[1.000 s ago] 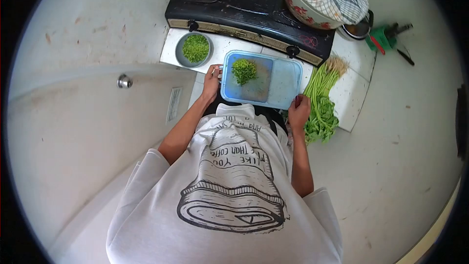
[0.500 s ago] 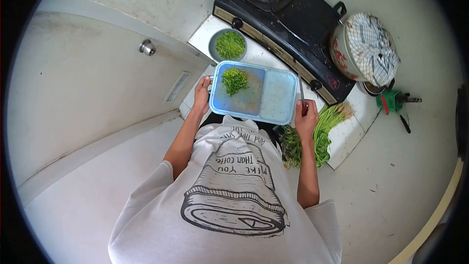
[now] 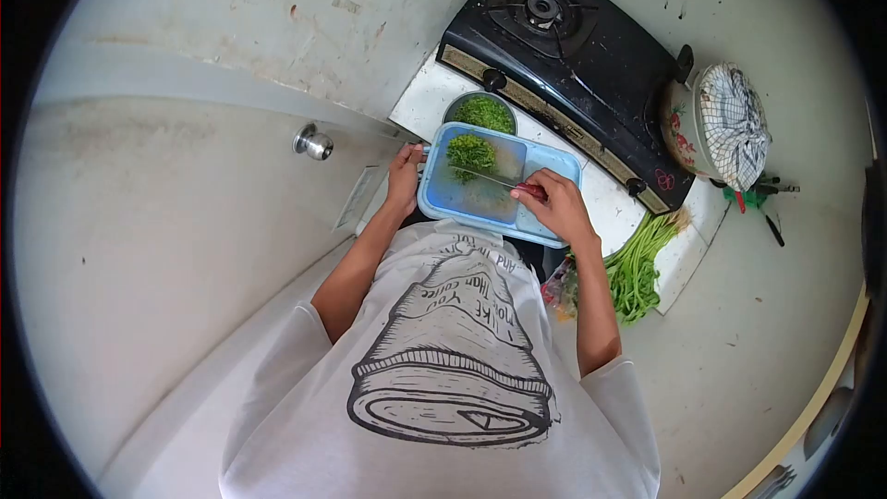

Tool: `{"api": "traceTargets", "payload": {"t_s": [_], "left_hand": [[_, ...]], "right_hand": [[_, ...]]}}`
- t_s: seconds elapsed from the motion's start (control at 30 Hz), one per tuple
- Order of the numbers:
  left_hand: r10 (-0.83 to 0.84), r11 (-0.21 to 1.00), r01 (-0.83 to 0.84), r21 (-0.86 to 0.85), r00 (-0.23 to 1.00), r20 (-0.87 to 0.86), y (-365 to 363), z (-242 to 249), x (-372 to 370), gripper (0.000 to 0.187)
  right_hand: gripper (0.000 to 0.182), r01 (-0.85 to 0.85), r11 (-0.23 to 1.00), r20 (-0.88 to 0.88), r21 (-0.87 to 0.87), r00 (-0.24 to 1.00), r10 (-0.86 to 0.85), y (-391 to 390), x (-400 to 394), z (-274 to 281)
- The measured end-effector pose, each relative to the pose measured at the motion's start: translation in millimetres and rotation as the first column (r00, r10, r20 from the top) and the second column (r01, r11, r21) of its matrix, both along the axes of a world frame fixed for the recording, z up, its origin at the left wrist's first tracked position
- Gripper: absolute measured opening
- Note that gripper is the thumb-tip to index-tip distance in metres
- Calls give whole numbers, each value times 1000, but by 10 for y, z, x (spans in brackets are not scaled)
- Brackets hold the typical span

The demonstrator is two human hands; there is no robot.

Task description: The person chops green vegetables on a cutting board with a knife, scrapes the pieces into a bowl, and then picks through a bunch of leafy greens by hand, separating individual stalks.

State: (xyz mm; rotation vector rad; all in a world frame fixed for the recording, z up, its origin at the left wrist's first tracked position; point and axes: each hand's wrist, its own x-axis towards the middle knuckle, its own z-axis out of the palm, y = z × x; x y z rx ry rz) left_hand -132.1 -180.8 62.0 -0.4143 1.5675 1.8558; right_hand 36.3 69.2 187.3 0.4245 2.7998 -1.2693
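A blue cutting board (image 3: 480,205) with two sections is held close to my shirt, slightly tilted in view. My left hand (image 3: 405,177) is closed on the handle at its left edge. In my right hand (image 3: 559,203) is a knife (image 3: 530,191) with a dark red handle. Its blade reaches left across the board to a heap of finely chopped greens (image 3: 471,155) in the left section. Just behind the board, a round bowl (image 3: 450,111) holds more chopped greens, its front part hidden by the board.
A black gas stove (image 3: 591,65) stands behind on the white tiled counter (image 3: 420,102). On its right is a floral pot (image 3: 682,134) covered with a checked cloth (image 3: 735,115). Long-stemmed leafy greens (image 3: 637,268) lie at the right, near a green basket (image 3: 753,196) with utensils.
My right hand has brought the knife from beside the board's right edge to over the chopped greens. The view has shifted, and the board now overlaps the bowl's front.
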Motion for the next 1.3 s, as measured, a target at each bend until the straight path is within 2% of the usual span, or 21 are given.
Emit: {"api": "traceTargets", "payload": {"t_s": [0.1,0.23,0.5,0.7,0.8,0.9,1.0,1.1,1.2,1.3], "left_hand": [[-42,999,42,7,999,30,-31,-121,-126,23],[-70,997,66,39,990,121,-14,-111,-223,23],[-129,991,123,45,982,142,20,-150,-310,23],[-160,987,157,34,974,162,35,-96,-322,25],[-187,982,182,43,966,181,12,-71,-322,25],[-235,972,228,56,952,198,8,-82,-375,24],[-270,962,256,93,941,202,-18,-137,-395,25],[-274,961,260,97,941,196,-35,-119,-398,26],[-263,964,253,75,946,188,-24,-59,-388,27],[-275,961,261,95,942,193,-18,-68,-401,27]], "right_hand": [[41,35,996,176,-85,984,-20,-98,-56,71],[41,4,995,159,-103,987,12,-170,-84,33],[39,11,999,63,-52,998,-8,-131,-154,-89],[40,32,998,113,-61,993,-25,-77,-244,-163],[42,48,999,172,15,984,-50,-53,-345,-217],[43,116,990,150,76,981,-127,-51,-466,-358],[42,142,964,141,223,974,-176,-54,-605,-481],[41,189,945,135,266,964,-230,-66,-665,-491],[41,192,958,120,213,968,-220,-78,-596,-447],[38,152,986,103,70,982,-158,-111,-442,-309]]}}
